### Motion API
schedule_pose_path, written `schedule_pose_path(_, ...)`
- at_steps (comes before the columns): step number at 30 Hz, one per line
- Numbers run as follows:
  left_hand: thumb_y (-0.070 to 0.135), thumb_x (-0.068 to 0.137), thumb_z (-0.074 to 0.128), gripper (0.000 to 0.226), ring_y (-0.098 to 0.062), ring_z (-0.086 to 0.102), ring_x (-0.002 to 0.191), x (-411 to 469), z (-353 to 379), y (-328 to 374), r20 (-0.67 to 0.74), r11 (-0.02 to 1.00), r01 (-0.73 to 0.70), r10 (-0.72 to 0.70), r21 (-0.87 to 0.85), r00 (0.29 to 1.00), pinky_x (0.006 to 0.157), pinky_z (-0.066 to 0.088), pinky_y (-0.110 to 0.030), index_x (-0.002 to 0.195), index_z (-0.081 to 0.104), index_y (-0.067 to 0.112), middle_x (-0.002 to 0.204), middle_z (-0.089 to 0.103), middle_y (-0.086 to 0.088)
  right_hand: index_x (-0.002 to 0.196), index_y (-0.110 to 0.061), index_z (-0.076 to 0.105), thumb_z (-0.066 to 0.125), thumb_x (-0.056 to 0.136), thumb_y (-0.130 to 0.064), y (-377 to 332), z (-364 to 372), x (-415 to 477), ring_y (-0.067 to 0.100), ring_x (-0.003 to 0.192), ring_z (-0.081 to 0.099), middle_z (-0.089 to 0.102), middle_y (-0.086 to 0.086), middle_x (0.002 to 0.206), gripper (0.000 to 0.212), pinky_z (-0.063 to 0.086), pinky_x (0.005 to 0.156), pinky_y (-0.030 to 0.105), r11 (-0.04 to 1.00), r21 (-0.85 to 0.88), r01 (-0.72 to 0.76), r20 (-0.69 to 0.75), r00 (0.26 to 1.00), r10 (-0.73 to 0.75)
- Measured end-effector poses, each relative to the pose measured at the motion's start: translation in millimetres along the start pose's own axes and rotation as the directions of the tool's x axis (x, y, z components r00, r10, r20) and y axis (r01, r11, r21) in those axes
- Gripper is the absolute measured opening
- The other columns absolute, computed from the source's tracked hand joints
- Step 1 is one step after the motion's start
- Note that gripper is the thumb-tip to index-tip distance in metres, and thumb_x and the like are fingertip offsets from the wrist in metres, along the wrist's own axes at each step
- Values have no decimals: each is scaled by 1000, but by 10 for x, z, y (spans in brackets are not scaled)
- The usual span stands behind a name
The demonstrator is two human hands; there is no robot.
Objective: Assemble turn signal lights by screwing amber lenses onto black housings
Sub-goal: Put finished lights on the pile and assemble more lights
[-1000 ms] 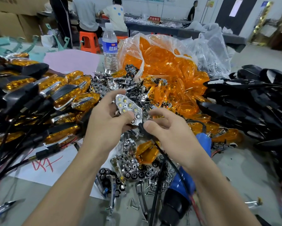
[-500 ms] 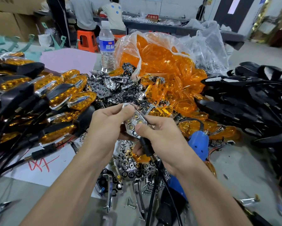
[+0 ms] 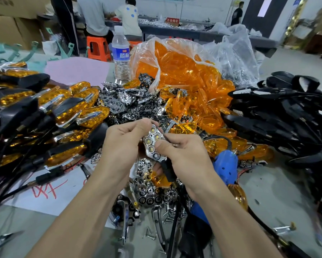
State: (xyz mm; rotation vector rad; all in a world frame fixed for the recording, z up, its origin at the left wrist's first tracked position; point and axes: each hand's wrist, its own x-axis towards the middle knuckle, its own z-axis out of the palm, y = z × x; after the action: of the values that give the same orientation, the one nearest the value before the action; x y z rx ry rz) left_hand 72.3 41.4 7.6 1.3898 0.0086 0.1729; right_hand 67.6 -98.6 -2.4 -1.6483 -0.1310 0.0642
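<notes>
The reflector's (image 3: 153,144) lower end hides under the thumb of the right hand (image 3: 186,155), which together with the left hand (image 3: 121,144) covers whatever lies beneath it. The right forearm (image 3: 231,211) covers much of the blue screwdriver (image 3: 225,166). The finished lights (image 3: 63,108) run off the left edge, the black housings (image 3: 286,112) off the right.

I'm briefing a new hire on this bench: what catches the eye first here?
The bulging clear bag of amber lenses at the back centre, spilling forward. In the middle, the left hand and right hand pinch a chrome LED reflector; finished lights heap on the left, black housings on the right.
</notes>
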Motion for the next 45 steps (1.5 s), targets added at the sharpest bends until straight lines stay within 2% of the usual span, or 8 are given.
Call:
schedule_pose_path(11,50,85,64,29,-39,38,50,7,11,-95,-95,940,-190,224,284,970,50,49,-57,80,82,29,71,59,-38,89,5,65,67,81,-49,50,46,14,30,62,45,47,15,79,55,47,58,45,1000,3,-31,-42,999,31)
schedule_pose_path(17,38,91,72,17,-23,51,61,-35,27,-106,-52,952,-173,192,251,980,58,50,-50,82,82,28,75,66,-27,79,-18,81,73,85,-46,24,55,32,31,62,52,66,28,77,29,58,62,65,996,-78,33,-137,990,-43)
schedule_pose_path(21,12,98,66,17,-7,63,60,3,18,-90,30,993,-71,68,97,997,54,50,-20,90,81,10,74,74,-1,83,-17,81,72,95,-40,40,18,8,22,52,50,53,9,54,28,62,52,49,992,-92,88,-145,984,-101)
schedule_pose_path(26,19,104,56,32,-14,64,53,22,-31,-42,82,999,39,-40,21,996,44,50,-23,86,82,13,75,75,-6,71,-10,75,67,100,-30,14,23,-25,14,49,48,55,18,56,36,46,43,18,977,-156,144,-143,976,-166)
schedule_pose_path(30,20,100,65,30,-16,58,50,75,-30,-155,-137,985,-40,64,169,988,45,48,-28,77,84,24,65,72,-11,57,-13,50,59,96,-55,-35,-16,-20,39,51,57,39,-9,45,57,45,52,44,968,-241,66,-45,996,-79)
schedule_pose_path(36,29,96,73,25,-28,75,79,172,-131,-174,-266,966,24,47,256,963,85,61,-49,74,80,35,71,77,8,100,-27,80,56,98,-17,-73,-588,106,4,51,62,78,-8,83,25,56,51,32,840,-530,-111,-455,874,-171)
schedule_pose_path(42,31,96,73,9,-25,69,87,180,-124,-139,-269,955,103,-25,278,963,92,58,-59,96,79,24,79,77,4,109,-36,78,72,89,-18,-88,-452,64,0,61,58,64,-21,79,29,41,58,10,593,-802,77,67,997,-39)
schedule_pose_path(45,30,95,73,7,-21,71,88,169,-120,-114,-256,948,108,-29,300,966,92,59,-55,91,78,28,77,76,11,116,-36,75,79,83,-20,-32,-326,41,1,63,45,41,-25,69,37,41,61,24,531,-835,144,179,984,14)
